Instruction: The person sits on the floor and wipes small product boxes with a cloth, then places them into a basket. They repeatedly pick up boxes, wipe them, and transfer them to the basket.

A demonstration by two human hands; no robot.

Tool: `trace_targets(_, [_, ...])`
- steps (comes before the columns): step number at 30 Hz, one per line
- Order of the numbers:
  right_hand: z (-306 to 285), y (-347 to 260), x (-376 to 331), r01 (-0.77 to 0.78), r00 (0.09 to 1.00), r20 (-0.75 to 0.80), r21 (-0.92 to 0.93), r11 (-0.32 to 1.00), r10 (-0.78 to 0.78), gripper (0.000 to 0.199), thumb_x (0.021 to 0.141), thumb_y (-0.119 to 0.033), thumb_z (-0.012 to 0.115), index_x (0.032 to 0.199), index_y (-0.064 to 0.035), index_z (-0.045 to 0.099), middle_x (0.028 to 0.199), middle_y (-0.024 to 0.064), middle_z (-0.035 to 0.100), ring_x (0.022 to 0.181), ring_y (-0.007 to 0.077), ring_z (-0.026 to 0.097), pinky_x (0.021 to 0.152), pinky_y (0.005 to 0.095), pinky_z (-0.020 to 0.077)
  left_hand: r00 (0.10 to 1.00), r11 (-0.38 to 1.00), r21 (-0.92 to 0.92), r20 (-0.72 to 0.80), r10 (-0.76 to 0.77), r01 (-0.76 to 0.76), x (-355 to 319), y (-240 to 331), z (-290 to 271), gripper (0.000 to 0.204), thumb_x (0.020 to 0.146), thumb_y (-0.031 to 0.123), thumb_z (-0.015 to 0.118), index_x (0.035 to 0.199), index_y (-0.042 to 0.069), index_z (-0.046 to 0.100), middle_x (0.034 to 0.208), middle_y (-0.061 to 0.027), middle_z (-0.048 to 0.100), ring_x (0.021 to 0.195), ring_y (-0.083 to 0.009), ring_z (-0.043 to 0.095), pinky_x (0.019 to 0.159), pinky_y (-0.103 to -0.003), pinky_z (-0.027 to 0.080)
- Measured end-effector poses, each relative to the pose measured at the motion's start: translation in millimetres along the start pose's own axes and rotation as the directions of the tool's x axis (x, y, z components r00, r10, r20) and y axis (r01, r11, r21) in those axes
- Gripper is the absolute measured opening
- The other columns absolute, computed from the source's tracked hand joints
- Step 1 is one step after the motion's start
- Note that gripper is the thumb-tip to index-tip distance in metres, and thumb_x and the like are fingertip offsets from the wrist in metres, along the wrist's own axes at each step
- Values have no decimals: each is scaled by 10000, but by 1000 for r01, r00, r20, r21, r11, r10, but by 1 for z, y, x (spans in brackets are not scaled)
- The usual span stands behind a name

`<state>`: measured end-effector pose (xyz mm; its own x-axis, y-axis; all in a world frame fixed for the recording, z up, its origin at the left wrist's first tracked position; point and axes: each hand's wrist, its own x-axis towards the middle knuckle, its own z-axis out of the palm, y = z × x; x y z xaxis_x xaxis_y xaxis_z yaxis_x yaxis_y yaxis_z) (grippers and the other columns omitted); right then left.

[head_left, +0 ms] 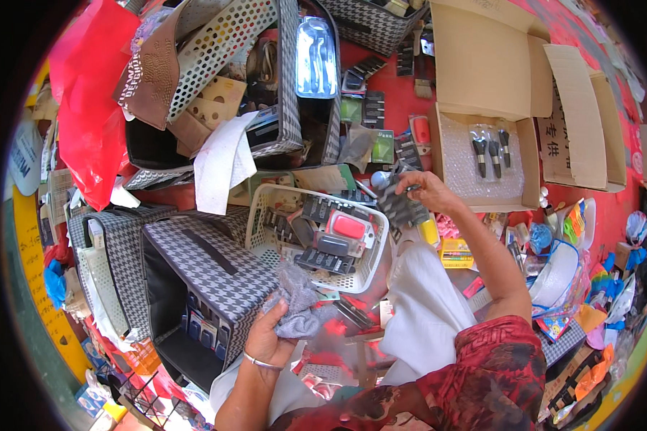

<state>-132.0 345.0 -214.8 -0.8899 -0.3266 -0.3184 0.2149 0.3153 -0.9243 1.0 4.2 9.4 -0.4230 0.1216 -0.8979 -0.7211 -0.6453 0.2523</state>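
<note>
A crumpled grey cloth point(300, 300) is gripped in my left hand point(268, 335), which wears a bangle and is held below the basket. My right hand point(431, 192) pinches the edge of a dark, flat pack point(402, 207) just beyond the basket's right side; its exact kind is unclear. Between my hands stands a white plastic basket point(382, 241). Inside it lie several black packs point(325, 261) and a red item in clear packaging point(348, 226). More small packs, including a green one point(383, 146), lie on the red ground cover past my right hand.
Houndstooth storage boxes point(219, 248) stand on the left, one holding a perforated white basket point(223, 47). An open cardboard box point(528, 161) at the right holds bagged black-handled brushes point(494, 152) on bubble wrap. A red plastic bag point(93, 93) hangs far left. Mixed goods crowd the right side.
</note>
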Motion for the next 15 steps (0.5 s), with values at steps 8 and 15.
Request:
trace_targets(8, [5,21,74,-643,697,-668,-424,637,259,370,730,-275,669,954,-20,521,991,164,612,909,334,608,762,418,492,998,997,70,-58,35,-31,7,-2,2,428,808,221,586,1175,32,475,1050,-127,592,959,-267,569,808,-406,466])
trace_targets(15, [11,26,78,-607,745,-610,-453,653,269,448,651,-289,735,970,-36,547,978,186,600,942,345,590,777,436,485,995,997,64,-92,39,-33,9,-2,-4,429,825,230,569,1180,14,463,1062,-139,579,970,-262,562,820,-391,467])
